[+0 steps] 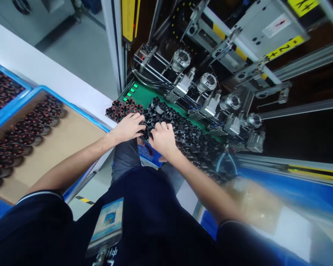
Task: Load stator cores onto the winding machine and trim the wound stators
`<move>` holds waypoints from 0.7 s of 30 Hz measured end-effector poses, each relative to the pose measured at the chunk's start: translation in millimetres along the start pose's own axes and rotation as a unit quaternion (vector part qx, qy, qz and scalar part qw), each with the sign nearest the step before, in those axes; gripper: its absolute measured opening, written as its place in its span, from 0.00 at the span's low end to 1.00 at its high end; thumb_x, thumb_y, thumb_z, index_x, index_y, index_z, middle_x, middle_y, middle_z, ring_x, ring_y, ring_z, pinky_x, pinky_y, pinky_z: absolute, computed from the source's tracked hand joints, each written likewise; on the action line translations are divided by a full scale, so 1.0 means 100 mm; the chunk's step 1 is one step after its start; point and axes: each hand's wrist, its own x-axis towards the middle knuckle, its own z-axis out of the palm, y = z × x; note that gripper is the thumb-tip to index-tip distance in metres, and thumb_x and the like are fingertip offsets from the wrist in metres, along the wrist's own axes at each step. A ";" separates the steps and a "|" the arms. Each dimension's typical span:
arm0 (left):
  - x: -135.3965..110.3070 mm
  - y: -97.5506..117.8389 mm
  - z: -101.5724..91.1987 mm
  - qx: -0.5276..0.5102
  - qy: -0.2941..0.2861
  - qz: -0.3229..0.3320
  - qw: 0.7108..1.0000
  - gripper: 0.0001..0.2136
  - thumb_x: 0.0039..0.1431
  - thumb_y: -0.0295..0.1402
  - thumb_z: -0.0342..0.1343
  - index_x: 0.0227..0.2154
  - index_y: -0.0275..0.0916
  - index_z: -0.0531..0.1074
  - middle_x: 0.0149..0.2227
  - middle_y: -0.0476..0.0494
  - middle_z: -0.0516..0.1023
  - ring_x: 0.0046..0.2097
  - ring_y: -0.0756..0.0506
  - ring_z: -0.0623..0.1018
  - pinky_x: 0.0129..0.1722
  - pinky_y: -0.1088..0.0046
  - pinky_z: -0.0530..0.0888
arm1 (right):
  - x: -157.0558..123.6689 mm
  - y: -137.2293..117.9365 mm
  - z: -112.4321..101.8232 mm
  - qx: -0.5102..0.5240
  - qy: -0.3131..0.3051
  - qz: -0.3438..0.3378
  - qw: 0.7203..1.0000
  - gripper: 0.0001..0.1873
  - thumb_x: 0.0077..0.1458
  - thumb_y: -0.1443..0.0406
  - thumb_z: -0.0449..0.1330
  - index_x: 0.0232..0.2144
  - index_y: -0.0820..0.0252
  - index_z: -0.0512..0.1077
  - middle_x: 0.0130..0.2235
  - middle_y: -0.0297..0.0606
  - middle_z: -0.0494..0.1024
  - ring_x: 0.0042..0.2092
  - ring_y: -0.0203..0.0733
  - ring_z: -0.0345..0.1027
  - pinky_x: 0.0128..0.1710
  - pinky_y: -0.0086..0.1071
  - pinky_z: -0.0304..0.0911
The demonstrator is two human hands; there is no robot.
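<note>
Head view, L hand: left hand [130,126] palm down, fingers curled at the join of red-wound parts [127,106] and black parts [160,108]; can't tell if it pinches one.
Head view, R hand: right hand [164,139] just beside it, fingers bent over near edge of black parts; fingertips hidden, can't tell grip.
Ring parts: heaped along near edge of green worktop [147,92]; red-wound cluster at L end, black ones running off R, approx. to the pliers [219,162].
Handling tip: prob. sorting/picking by hand; best take one part at a time by its outer rim, lift straight up so neighbours don't snag, keep fingers off red windings.
Edge risk: pile sits right at the edge, above a blue bin [150,154]; a careless push could drop parts.
Machine: row of metal ring holders [207,82] beyond the pile, w/ cables [155,83] nearby; keep knuckles & sleeves clear.
L side: blue-rimmed tray [74,110], rows of red-wound parts on brown liner.
R side: clear bag [249,195], blurred, near R forearm; may limit elbow room.
Badge: ID card [108,223] hangs at chest, well apart from pile.
</note>
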 end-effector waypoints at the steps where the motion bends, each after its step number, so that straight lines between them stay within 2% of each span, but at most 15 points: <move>1: 0.01 0.00 -0.01 0.004 -0.001 0.004 1.000 0.08 0.69 0.38 0.65 0.46 0.43 0.84 0.56 0.34 0.76 0.60 0.32 0.74 0.59 0.54 0.72 | 0.01 0.00 -0.01 -0.001 -0.003 0.000 1.000 0.18 0.71 0.60 0.59 0.47 0.65 0.85 0.52 0.58 0.79 0.59 0.63 0.64 0.59 0.54 0.58; 5: 0.01 0.01 -0.10 -0.001 0.001 0.009 1.000 0.08 0.72 0.38 0.61 0.42 0.43 0.84 0.57 0.34 0.78 0.59 0.33 0.76 0.56 0.53 0.75 | -0.02 0.02 -0.08 0.013 -0.009 -0.008 1.000 0.15 0.71 0.62 0.59 0.46 0.60 0.85 0.54 0.55 0.79 0.59 0.60 0.64 0.60 0.53 0.59; 7: -0.02 0.00 -0.18 -0.032 0.019 -0.002 0.999 0.10 0.74 0.40 0.58 0.43 0.44 0.83 0.59 0.35 0.79 0.59 0.33 0.77 0.56 0.52 0.76 | -0.10 0.08 -0.15 0.036 0.010 -0.003 0.999 0.14 0.73 0.61 0.58 0.46 0.58 0.84 0.56 0.54 0.79 0.59 0.59 0.64 0.61 0.53 0.61; 10: -0.03 -0.01 -0.34 -0.143 0.075 -0.028 0.987 0.14 0.77 0.46 0.55 0.45 0.45 0.81 0.63 0.37 0.79 0.61 0.35 0.78 0.60 0.53 0.77 | -0.34 0.33 -0.31 0.097 0.091 0.026 0.991 0.15 0.74 0.55 0.59 0.48 0.56 0.83 0.64 0.54 0.76 0.63 0.61 0.65 0.62 0.54 0.64; 12: 0.06 -0.02 -0.48 -0.234 0.116 -0.062 0.963 0.15 0.76 0.50 0.55 0.48 0.45 0.78 0.59 0.38 0.82 0.57 0.37 0.81 0.58 0.56 0.78 | -0.52 0.59 -0.45 0.165 0.154 0.047 0.973 0.16 0.75 0.54 0.59 0.47 0.56 0.81 0.68 0.53 0.73 0.65 0.59 0.67 0.62 0.53 0.68; 13: 0.13 -0.03 -0.56 -0.272 0.138 -0.083 0.949 0.17 0.75 0.52 0.56 0.52 0.46 0.77 0.56 0.39 0.82 0.55 0.38 0.82 0.55 0.58 0.80 | -0.61 0.75 -0.52 0.204 0.180 0.058 0.960 0.15 0.75 0.54 0.59 0.47 0.55 0.80 0.68 0.52 0.74 0.62 0.57 0.71 0.61 0.51 0.71; 15: 0.36 -0.03 -0.74 -0.311 0.182 -0.118 0.925 0.26 0.70 0.57 0.60 0.61 0.46 0.72 0.53 0.39 0.83 0.54 0.38 0.83 0.52 0.59 0.81 | -0.75 1.10 -0.66 0.274 0.227 0.098 0.929 0.15 0.72 0.51 0.62 0.49 0.54 0.78 0.60 0.49 0.80 0.51 0.49 0.77 0.51 0.45 0.77; 17: 0.68 -0.05 -0.93 -0.307 0.209 -0.128 0.919 0.36 0.65 0.61 0.63 0.68 0.46 0.68 0.55 0.39 0.83 0.58 0.36 0.81 0.55 0.56 0.80 | -0.83 1.47 -0.77 0.314 0.274 0.150 0.896 0.25 0.65 0.46 0.69 0.56 0.52 0.76 0.54 0.45 0.82 0.40 0.44 0.77 0.40 0.40 0.77; 19: 1.07 -0.09 -1.09 -0.284 0.213 -0.121 0.927 0.37 0.64 0.62 0.63 0.67 0.45 0.71 0.56 0.42 0.83 0.60 0.35 0.79 0.60 0.51 0.79 | -0.84 1.85 -0.83 0.324 0.318 0.181 0.872 0.35 0.59 0.43 0.73 0.62 0.51 0.74 0.54 0.45 0.82 0.37 0.42 0.76 0.36 0.38 0.76; 21: 1.50 -0.16 -1.16 -0.265 0.213 -0.111 0.934 0.34 0.63 0.63 0.63 0.64 0.47 0.74 0.56 0.45 0.83 0.59 0.35 0.77 0.63 0.47 0.77 | -0.77 2.21 -0.80 0.313 0.351 0.190 0.862 0.38 0.59 0.40 0.72 0.63 0.51 0.74 0.55 0.47 0.82 0.39 0.44 0.78 0.38 0.39 0.77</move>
